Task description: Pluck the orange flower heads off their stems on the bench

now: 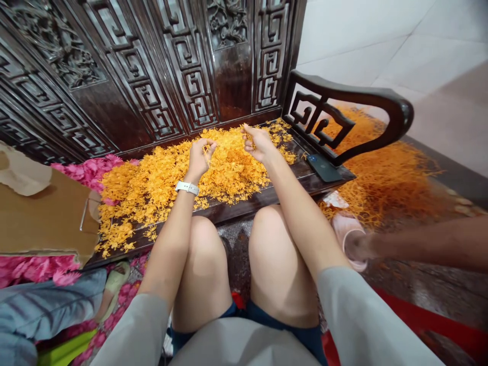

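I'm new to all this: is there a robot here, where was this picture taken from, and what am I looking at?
No robot shows here; a person works with two bare hands. The single picture comes from a camera worn on their head, looking forward and down, so their arms and knees fill the foreground.

A heap of small yellow-orange spidery pieces covers much of a dark wooden bench. A dark phone lies near its right end.

The left hand, with a white watch at its wrist, and the right hand are over the heap, fingers curled. Whatever each may pinch is too small to tell.
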Demonstrator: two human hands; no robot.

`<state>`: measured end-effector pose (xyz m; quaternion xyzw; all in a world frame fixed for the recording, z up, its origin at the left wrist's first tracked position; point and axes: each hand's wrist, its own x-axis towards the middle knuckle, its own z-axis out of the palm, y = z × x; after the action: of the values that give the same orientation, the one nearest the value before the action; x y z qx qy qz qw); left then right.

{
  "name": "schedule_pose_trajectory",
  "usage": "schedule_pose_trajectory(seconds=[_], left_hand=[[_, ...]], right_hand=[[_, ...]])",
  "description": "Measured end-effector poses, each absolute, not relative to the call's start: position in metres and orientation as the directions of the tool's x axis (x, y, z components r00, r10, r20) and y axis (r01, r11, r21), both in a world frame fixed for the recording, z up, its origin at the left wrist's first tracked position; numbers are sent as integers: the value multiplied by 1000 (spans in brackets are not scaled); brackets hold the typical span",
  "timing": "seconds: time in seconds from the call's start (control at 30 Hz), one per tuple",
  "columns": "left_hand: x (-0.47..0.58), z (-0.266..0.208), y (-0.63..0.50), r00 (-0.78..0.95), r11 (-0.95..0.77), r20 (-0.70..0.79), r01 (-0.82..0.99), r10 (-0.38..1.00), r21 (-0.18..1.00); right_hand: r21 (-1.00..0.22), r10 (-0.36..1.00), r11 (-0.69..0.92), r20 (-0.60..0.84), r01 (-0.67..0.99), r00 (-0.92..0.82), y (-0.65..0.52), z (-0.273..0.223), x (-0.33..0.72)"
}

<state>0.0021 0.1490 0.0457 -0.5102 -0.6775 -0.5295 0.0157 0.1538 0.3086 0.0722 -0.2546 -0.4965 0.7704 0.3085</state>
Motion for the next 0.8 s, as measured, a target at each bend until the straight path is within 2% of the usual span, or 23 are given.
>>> schedule_pose_trajectory(seconds=[0.1, 0.2, 0.3, 0.43, 0.53, 0.63, 0.8], left_hand=[[0, 45, 146, -562, -28, 574, 699, 595, 714], [-5, 44, 141, -617, 62, 539, 689, 573, 722], [-15, 41, 136, -629, 176, 520, 718, 578, 673], [-24, 38, 134, -643, 281, 502, 735, 579, 618], [-25, 39, 136, -662, 341, 508, 734, 550, 587], [-21, 41, 140, -663, 354, 523, 738, 535, 574], [-8, 45, 150, -625, 282, 583, 769, 520, 574]], right_hand=[[-962, 778, -208, -52, -178, -626, 308, 68, 151], [-992, 839, -59, 11, -112, -544, 308, 65, 147], [-999, 836, 14, 40, -51, -548, 304, 67, 144], [-993, 812, 110, 120, -52, -571, 296, 76, 138], [-973, 841, 220, 222, -63, -493, 299, 75, 134], [-950, 881, 307, 305, -53, -362, 311, 67, 133], [-920, 900, 391, 379, 19, -215, 330, 49, 131]])
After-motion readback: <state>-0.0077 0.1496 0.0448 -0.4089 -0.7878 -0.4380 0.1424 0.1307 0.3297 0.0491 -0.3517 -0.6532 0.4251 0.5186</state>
